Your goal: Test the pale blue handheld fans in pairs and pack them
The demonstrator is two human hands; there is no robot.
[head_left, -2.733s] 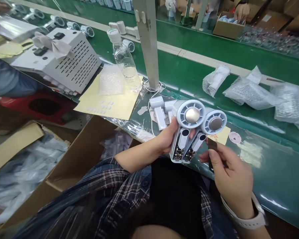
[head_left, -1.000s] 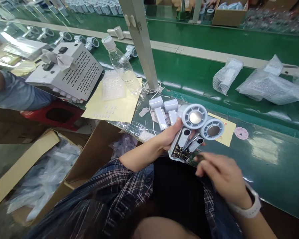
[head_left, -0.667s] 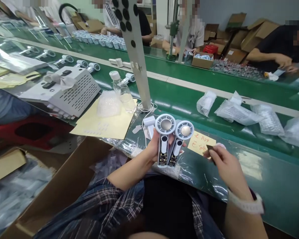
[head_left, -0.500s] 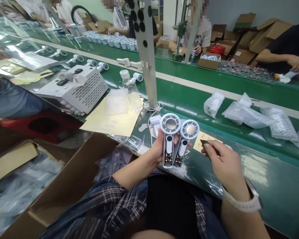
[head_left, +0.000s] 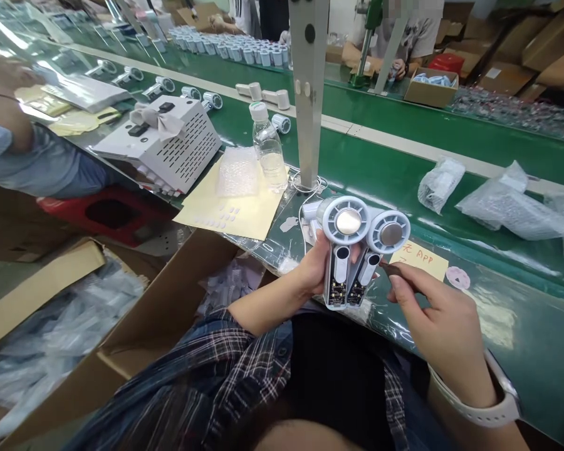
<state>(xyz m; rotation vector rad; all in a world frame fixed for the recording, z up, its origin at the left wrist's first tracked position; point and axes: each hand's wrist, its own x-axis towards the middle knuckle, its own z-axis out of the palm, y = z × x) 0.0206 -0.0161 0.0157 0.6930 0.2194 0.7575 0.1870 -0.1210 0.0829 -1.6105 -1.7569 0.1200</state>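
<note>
Two light-blue handheld fans stand side by side in my left hand (head_left: 314, 269), whose fingers wrap behind their handles. The left fan (head_left: 339, 266) slightly overlaps the right fan (head_left: 363, 275). Both have round ribbed heads with a shiny metal disc, and open handle fronts that bare a white part and a dark circuit board. My right hand (head_left: 444, 316), with a white watch strap at the wrist, pinches a small thin dark piece (head_left: 391, 268) beside the right fan's handle. Whether the piece touches that fan, I cannot tell. Behind the fans lies a white part (head_left: 310, 212), partly hidden.
A metal post (head_left: 309, 94) rises behind the fans. Left of it are a water bottle (head_left: 269, 150), yellow paper (head_left: 244, 220) and a vented white box (head_left: 188, 153). Bubble-wrapped items (head_left: 512, 200) lie on the green belt (head_left: 380, 160). A carton (head_left: 169, 300) sits below; co-workers sit around.
The view has shifted, so the scene sits further right and higher. The fans have tilted a little, and the dark piece in my right hand is nearer the right fan's handle.
</note>
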